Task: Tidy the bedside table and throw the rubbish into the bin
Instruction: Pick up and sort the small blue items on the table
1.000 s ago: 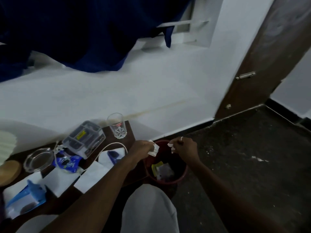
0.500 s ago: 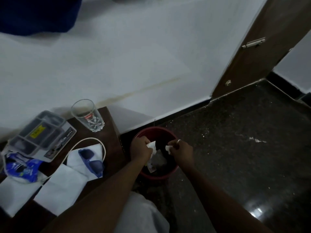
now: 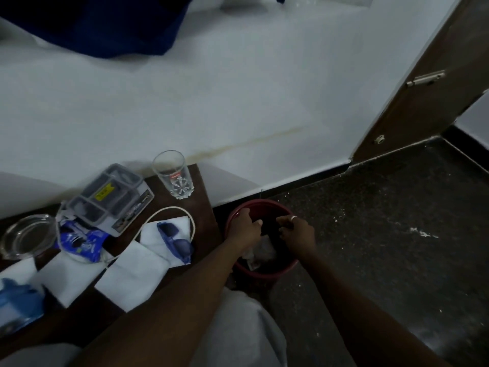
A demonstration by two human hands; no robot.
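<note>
Your 2 hands, left [image 3: 244, 230] and right [image 3: 297, 230], sit over the bin [image 3: 264, 270], right of the table [image 3: 203, 207]. On it: glass [image 3: 173, 174] behind, sunglasses [image 3: 176, 242] on a napkin [image 3: 158, 237].

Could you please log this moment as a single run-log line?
stage: binning rubbish | left hand: over red bin, nothing visibly held | right hand: over bin, nothing visibly held | bedside table: tissues, sunglasses, glass remain

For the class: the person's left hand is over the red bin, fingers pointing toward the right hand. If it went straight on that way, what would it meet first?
Most likely the right hand: the left hand points across the mouth of the red bin toward it, with only a dark gap between. Depth is unclear, so it might pass just beside it.
</note>
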